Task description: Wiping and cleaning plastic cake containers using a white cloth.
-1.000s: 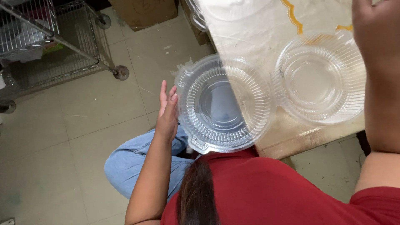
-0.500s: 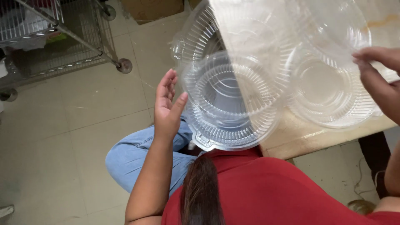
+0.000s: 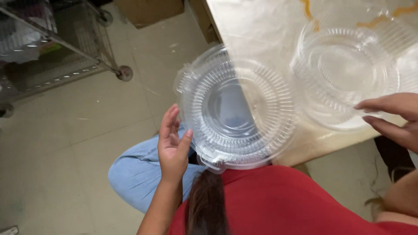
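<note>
Clear plastic container (image 3: 237, 111), round and ribbed, hinged open: one half juts past the table edge, the other half (image 3: 344, 76) lies flat on the table at about 3 o'clock from it. Long axis runs 9 to 3. Left hand (image 3: 172, 146) sits at 8 o'clock of the near half, fingers spread, thumb at the rim, gripping nothing. Right hand (image 3: 394, 117) at 4 o'clock of the far half, fingers apart, tips touching its rim. Left is nearer the overhanging half. Table (image 3: 261, 26) pale, stained. Tiled floor (image 3: 65, 143); wire cart (image 3: 56, 52) at 10 o'clock.
</note>
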